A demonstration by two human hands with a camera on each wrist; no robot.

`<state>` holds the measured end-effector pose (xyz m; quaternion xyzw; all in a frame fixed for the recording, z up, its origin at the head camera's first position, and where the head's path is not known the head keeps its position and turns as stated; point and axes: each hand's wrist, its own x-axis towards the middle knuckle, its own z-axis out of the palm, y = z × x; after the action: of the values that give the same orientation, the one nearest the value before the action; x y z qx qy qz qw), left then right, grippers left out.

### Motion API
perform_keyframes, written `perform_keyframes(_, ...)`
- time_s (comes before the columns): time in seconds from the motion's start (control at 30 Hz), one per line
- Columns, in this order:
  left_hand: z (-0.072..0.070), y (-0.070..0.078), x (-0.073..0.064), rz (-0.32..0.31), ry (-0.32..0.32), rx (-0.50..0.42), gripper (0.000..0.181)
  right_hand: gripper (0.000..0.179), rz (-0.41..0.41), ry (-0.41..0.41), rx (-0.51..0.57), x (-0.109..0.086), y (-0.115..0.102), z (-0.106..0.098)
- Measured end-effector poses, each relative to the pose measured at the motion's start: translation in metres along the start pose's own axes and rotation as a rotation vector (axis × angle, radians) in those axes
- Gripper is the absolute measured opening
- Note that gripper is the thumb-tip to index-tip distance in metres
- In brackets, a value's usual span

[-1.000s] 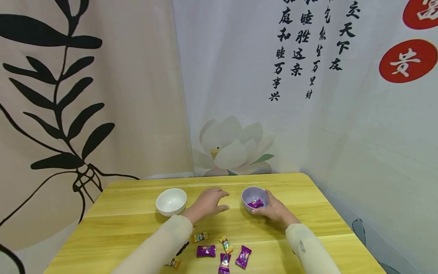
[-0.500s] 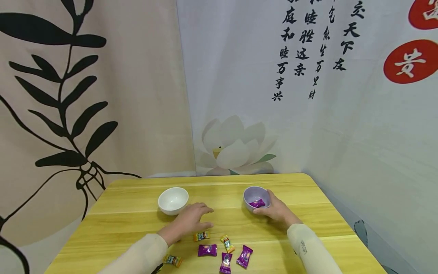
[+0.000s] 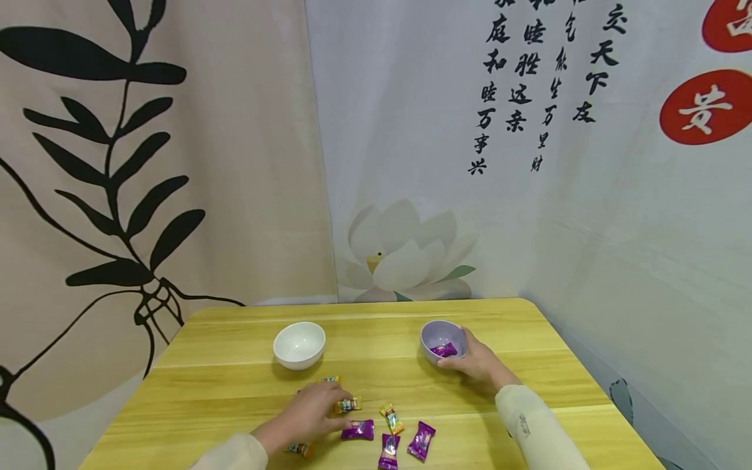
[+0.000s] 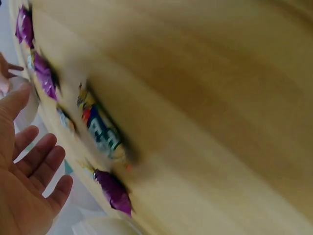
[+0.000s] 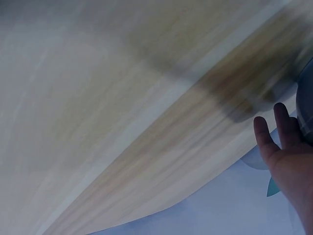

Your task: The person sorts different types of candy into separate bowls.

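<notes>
My left hand is low over the wrapped candies, fingers relaxed and nothing visibly held. Its thumb tip is by a purple candy, and its fingertips are by a yellow candy; whether they touch is unclear. In the left wrist view the left hand has its fingers apart, beside a yellow-green candy and a purple candy. At the right my right hand grips the side of a lilac bowl, which has a purple candy inside. The right wrist view shows only the dark edge of that bowl.
A white bowl stands at the back left of the wooden table. More candies lie near the front: a yellow one, two purple ones and a partly covered yellow one. Printed cloth hangs behind the table.
My left hand has moved from between the bowls toward the front left, down to the candies. The right hand stays on the lilac bowl. The head view has shifted slightly.
</notes>
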<state>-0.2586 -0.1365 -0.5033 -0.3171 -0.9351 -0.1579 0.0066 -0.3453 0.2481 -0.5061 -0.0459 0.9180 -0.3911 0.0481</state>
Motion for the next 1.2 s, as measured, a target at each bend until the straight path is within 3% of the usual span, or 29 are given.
perform_keyframes(0.33, 0.013, 0.004, -0.008, 0.076, 0.026, 0.018, 0.047, 0.121, 0.011, -0.013, -0.02, -0.007, -0.005, -0.003)
perform_keyframes(0.67, 0.015, 0.006, -0.009, 0.087, 0.072, 0.064, 0.045, 0.12, -0.001, -0.007, -0.058, -0.008, -0.008, -0.008)
perform_keyframes(1.2, 0.022, 0.009, -0.005, 0.128, 0.045, 0.073, 0.031, 0.117, -0.036, 0.008, -0.018, -0.006, -0.002, -0.003)
